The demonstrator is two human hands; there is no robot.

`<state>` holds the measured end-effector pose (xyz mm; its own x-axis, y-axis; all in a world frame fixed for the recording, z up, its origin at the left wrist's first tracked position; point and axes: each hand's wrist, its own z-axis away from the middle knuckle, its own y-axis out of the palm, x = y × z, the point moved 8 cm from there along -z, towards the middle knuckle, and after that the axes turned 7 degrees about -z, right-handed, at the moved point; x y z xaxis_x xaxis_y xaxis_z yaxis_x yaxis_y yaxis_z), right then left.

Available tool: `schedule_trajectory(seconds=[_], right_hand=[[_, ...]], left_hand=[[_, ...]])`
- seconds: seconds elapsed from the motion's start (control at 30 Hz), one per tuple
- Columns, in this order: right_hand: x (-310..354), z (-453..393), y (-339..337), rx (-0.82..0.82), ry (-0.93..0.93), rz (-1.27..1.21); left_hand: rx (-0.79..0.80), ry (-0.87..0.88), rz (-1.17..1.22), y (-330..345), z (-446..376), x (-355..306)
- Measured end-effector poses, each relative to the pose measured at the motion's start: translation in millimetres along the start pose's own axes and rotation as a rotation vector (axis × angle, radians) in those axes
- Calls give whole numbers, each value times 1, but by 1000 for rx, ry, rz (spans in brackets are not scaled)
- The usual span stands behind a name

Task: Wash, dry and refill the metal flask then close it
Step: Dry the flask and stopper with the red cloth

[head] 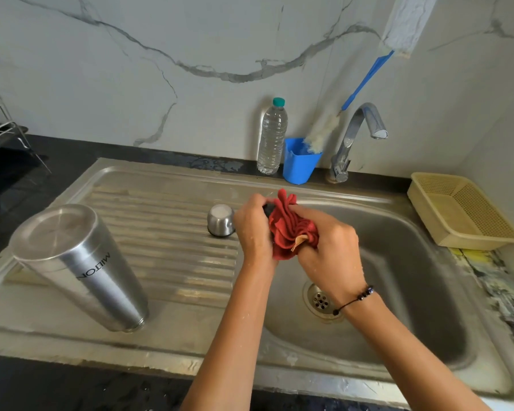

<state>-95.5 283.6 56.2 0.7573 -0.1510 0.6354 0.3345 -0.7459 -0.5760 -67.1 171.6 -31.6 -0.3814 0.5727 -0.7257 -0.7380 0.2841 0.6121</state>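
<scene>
A dark counter (27, 185) carries a steel sink (172, 330) with a ribbed drainboard. On the drainboard stand the metal flask (80, 265), upside down, and a small steel cap (221, 220). Behind the sink stand a water bottle (272, 137) and blue cup (298, 164); a yellow basket (463, 212) sits at right

flask (80, 265): silver, black lettering
cloth (291, 229): red
cup (300, 164): blue
basket (460, 212): pale yellow, mesh pattern
bottle (272, 137): clear, teal cap
wall (131, 69): white marble, grey veins
counter (27, 188): black
</scene>
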Motion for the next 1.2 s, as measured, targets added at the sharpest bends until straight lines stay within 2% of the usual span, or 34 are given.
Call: schedule_trajectory(seconds=[0.1, 0.2, 0.27, 0.33, 0.4, 0.5, 0.6, 0.7, 0.83, 0.9, 1.0, 1.07, 1.2], right_hand=[[-14, -1, 2, 28, 167, -110], [-38, 4, 9, 81, 438, -343], [-49, 8, 9, 84, 555, -455], [-57, 6, 3, 81, 597, -453], [-61, 2, -10, 38, 574, -380], [-49, -9, -32, -51, 438, -283], [-21, -25, -53, -119, 224, -246], [3, -41, -61, -148, 4, -92], [34, -47, -33, -47, -243, 91], [42, -39, -6, 39, -327, 194], [38, -22, 21, 66, -303, 288], [30, -20, 24, 60, -237, 252], [-1, -30, 11, 89, 61, 36]], left_hand=[[-25, 72, 30, 2, 2, -4], [-105, 150, -49, -2, 5, -12], [-72, 159, -92, 4, 8, -14], [-12, 150, -128, 9, 10, -12], [55, 119, -149, 10, 7, -9], [133, 57, -136, 8, 2, -11], [171, 84, -124, 6, -3, -16], [204, 126, -80, 8, -6, -20], [234, 133, -58, 16, 0, -20], [205, 33, 22, 17, 0, -12], [198, -59, 131, 13, 0, -3], [161, -64, 137, 7, 0, -3], [170, -26, 11, 12, 1, -1]])
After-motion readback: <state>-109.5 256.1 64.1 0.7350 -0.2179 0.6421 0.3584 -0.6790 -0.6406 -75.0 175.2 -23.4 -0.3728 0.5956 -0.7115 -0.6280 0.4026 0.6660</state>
